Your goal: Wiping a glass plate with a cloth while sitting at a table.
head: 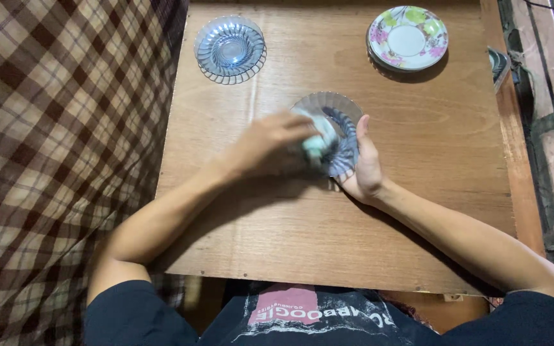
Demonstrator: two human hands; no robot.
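Glass dish tilted up between my hands above the wooden table, my right hand clasped on its near-right edge, my left hand blurred, pinching a pale cloth against its face, second glass dish and flowered plate well beyond my grip.

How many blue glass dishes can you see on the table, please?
2: one blue glass dish at the table's far left, untouched; another glass dish mid-table, held between both hands. None seems hidden.

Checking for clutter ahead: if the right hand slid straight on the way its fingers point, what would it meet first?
The right hand points up the table; bare wood follows, then probably the floral plate, though the line may pass just left of it.
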